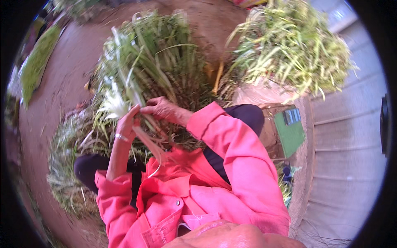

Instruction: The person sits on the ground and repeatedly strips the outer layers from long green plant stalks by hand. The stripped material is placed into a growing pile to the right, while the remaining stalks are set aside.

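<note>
A small bunch of pale green stalks [135, 93] with white, split ends lies across my hands above my lap. My left hand [126, 124], with a silvery bracelet at its wrist, is closed around the stalks. My right hand [159, 108] reaches in from the right, its thumb and fingertips pinching the stalks beside my left hand. Thin whitish roots or strips [150, 142] trail down from the bunch towards my pink shirt. Just beyond my hands stands a large heap of long-leaved green plants [170, 59], slightly blurred. The exact parting of the fingers is partly hidden.
A second leafy heap [291, 49] rises at the upper right, above pale plastic sheeting [263, 93]. More plants [71, 164] lie by my left knee. A green board [290, 133] with a dark flat object rests near the ridged grey wall [344, 133]. Brown floor [62, 74] extends left.
</note>
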The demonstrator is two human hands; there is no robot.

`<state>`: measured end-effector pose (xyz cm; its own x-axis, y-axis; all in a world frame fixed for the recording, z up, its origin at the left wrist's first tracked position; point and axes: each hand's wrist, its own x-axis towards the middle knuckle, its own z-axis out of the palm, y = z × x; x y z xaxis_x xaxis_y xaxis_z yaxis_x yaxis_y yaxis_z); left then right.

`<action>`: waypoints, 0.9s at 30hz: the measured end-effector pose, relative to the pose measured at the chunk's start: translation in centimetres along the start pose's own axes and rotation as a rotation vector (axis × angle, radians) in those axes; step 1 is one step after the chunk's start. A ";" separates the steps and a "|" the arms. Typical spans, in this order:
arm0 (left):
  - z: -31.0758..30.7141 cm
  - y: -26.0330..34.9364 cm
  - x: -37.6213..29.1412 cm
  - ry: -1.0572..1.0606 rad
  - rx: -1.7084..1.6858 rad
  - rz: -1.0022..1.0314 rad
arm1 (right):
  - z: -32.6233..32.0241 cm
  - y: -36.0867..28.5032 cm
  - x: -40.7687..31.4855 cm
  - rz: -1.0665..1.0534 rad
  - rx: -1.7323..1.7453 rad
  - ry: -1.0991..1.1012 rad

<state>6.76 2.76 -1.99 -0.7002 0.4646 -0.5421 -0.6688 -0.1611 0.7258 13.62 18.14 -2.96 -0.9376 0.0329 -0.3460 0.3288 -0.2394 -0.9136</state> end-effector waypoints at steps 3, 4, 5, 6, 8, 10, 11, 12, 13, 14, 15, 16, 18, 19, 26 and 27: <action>0.2 0.3 -0.2 0.006 -0.016 0.040 | 0.1 -0.1 0.1 0.022 0.378 -0.170; 0.3 0.4 -0.2 -0.014 -0.010 0.055 | 0.0 -0.2 0.2 0.058 0.389 -0.144; 0.2 0.5 -0.2 -0.003 -0.002 0.081 | 0.1 -0.2 0.3 0.123 0.397 -0.120; 0.1 0.5 -0.2 0.002 0.006 0.117 | 0.0 -0.3 0.3 0.127 0.416 -0.132; 0.0 0.5 -0.5 0.041 0.033 0.205 | 0.3 -0.4 0.7 0.071 0.504 -0.171; 0.0 0.5 -0.8 0.098 0.064 0.305 | 0.5 -0.4 1.1 0.006 0.326 -0.116; 0.0 0.7 -1.0 0.118 0.096 0.313 | 0.5 -0.3 1.4 -0.047 0.181 -0.089; 0.0 0.9 -1.2 0.129 0.120 0.343 | 0.5 -0.1 1.6 -0.105 0.071 -0.089; 0.0 1.2 -1.3 0.136 0.147 0.384 | 0.2 0.2 1.7 -0.187 -0.198 -0.015; -0.1 1.6 -1.4 0.156 0.111 0.371 | -0.1 0.6 1.8 -0.280 -0.428 0.032; -0.5 2.4 -1.3 0.180 0.090 0.388 | -0.5 1.1 1.9 -0.447 -0.627 0.069; -1.0 3.4 -1.3 0.180 0.051 0.401 | -0.9 1.7 1.9 -0.440 -0.846 0.136; -2.5 5.2 -1.2 0.162 -0.040 0.412 | -2.8 2.8 1.1 -0.150 -0.968 0.091; -3.3 6.1 -1.1 0.162 -0.070 0.436 | -3.8 3.1 0.7 0.010 -1.242 0.142; -4.3 6.3 -0.4 0.208 -0.095 0.288 | -2.9 -1.7 1.3 -0.257 -0.719 0.137; -3.7 5.8 -0.1 0.206 -0.065 0.243 | -1.5 -2.2 1.4 -0.364 -0.518 0.031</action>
<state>2.03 -1.41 0.71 -0.8728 0.2204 -0.4355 -0.4857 -0.3044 0.8194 11.79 20.21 -1.73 -0.9985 0.0534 0.0076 0.0084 0.2929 -0.9561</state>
